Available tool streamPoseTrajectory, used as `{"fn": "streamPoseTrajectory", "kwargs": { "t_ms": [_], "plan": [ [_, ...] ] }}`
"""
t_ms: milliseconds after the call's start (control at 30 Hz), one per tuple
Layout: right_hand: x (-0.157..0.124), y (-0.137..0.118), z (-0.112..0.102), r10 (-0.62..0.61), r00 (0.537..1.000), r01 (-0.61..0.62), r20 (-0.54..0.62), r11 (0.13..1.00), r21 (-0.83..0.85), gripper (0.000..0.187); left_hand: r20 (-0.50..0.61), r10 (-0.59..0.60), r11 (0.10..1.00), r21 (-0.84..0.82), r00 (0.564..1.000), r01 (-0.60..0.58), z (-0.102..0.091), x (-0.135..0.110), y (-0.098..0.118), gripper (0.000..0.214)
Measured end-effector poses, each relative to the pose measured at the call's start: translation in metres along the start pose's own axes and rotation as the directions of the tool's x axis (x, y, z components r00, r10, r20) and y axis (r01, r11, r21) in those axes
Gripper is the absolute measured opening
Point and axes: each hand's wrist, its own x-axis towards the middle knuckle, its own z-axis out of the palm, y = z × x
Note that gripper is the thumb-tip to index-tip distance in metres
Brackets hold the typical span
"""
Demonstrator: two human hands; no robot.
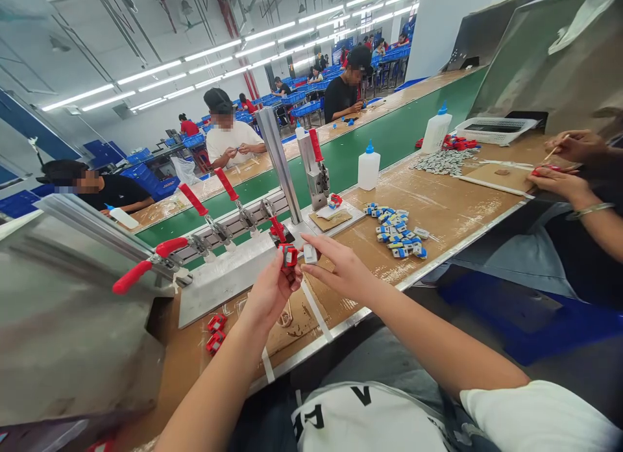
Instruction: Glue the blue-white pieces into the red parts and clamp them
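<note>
My left hand (pixel 270 289) is closed round a small red part (pixel 289 255), held just above the workbench. My right hand (pixel 341 267) pinches a small white piece (pixel 310 253) right beside the red part; the two pieces almost touch. Both hands hover in front of a metal jig (pixel 228 273) fitted with several red-handled toggle clamps (pixel 195 202). Two more red parts (pixel 215 332) lie on the bench near my left wrist.
A heap of blue-and-white small parts (pixel 396 231) lies to the right on the brown bench (pixel 438 199). Two white glue bottles (pixel 368 166) stand by the green conveyor belt (pixel 389 137). A co-worker's hands (pixel 559 179) work at the right. A grey metal chute (pixel 63 309) stands at the left.
</note>
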Motion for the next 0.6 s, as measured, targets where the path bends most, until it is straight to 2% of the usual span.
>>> {"fn": "streamPoseTrajectory", "kwargs": {
  "t_ms": [100,167,367,600],
  "plan": [
    [-0.002,0.004,0.000,-0.019,1.000,0.018,-0.006,0.999,-0.036,0.050,-0.032,0.171,0.951,0.265,0.985,-0.157,-0.003,0.004,0.000,0.043],
    [-0.004,0.008,-0.001,-0.008,1.000,0.007,-0.026,0.998,-0.059,0.043,-0.027,0.235,0.896,0.394,0.972,-0.205,-0.004,0.008,0.002,0.041],
    [-0.003,0.017,-0.004,0.065,0.998,-0.065,-0.004,0.993,-0.093,0.036,0.052,0.233,0.808,0.545,0.971,-0.224,0.000,0.020,0.004,0.049],
    [-0.004,0.027,-0.010,0.012,1.000,-0.009,0.016,0.983,-0.186,0.045,0.116,0.198,0.737,0.637,0.973,-0.226,0.010,0.028,-0.001,0.053]
  ]
}}
